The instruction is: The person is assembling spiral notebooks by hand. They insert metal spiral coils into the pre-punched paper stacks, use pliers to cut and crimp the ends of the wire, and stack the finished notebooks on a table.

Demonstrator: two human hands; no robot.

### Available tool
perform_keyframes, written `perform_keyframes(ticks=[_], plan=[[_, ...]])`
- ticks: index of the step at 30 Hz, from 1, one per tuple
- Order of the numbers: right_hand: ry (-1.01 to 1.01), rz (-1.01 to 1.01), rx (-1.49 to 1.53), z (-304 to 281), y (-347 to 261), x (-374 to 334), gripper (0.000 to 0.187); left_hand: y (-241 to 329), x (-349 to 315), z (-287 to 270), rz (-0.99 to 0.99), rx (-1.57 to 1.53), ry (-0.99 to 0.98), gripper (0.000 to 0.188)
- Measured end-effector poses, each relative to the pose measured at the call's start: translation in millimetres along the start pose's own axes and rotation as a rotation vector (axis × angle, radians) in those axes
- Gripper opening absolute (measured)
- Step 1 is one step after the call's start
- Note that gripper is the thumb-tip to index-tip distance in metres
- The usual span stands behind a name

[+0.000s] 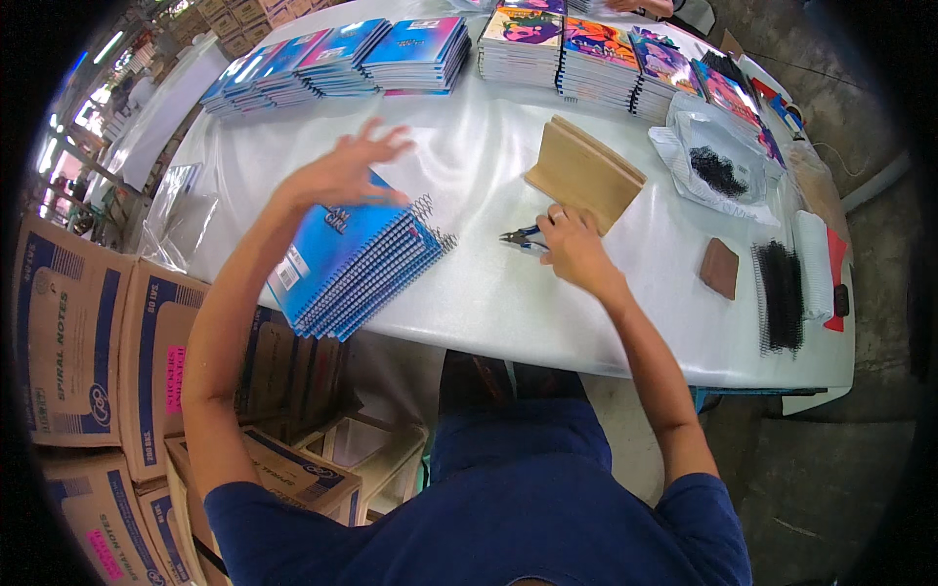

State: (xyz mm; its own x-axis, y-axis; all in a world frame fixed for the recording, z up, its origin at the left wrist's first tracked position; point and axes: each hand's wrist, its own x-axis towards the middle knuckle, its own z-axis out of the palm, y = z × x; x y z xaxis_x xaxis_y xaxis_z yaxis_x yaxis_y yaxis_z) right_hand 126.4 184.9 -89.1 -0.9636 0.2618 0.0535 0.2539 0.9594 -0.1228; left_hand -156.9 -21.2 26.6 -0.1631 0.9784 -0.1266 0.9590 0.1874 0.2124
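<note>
My left hand (354,168), open with its fingers spread, is over the far edge of a fanned stack of blue spiral notebooks (337,254). I cannot tell whether it touches the top cover. Dark wire coils run along the stack's right side, and some coil ends stick out at its far right corner. My right hand (578,244) is closed around small pliers (525,239) with dark and blue handles, their jaws pointing left toward the notebooks. Just beyond that hand lies a tan angled board (584,176), partly covered by my fingers.
Stacks of blue-pink notebooks (415,44) and colourful illustrated notebooks (598,61) line the far side. On the right are a white bag of black coils (718,171), a brown block (719,268) and a bundle of black coils (779,298). Cardboard boxes (73,332) stand left, below the table.
</note>
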Motion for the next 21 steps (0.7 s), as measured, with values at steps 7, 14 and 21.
perform_keyframes(ticks=[7,14,21], plan=[[-0.024,0.04,-0.049,-5.7,-25.6,-6.5,0.047,29.4,11.6,16.0,-0.096,0.133,-0.425,0.072],[0.402,-0.024,-0.093,39.4,-10.8,-13.2,0.047,33.5,6.3,15.9,-0.097,0.058,-0.405,0.057],[0.443,-0.04,-0.027,45.5,5.4,-1.9,0.04,26.6,9.7,20.4,-0.117,0.064,-0.43,0.073]])
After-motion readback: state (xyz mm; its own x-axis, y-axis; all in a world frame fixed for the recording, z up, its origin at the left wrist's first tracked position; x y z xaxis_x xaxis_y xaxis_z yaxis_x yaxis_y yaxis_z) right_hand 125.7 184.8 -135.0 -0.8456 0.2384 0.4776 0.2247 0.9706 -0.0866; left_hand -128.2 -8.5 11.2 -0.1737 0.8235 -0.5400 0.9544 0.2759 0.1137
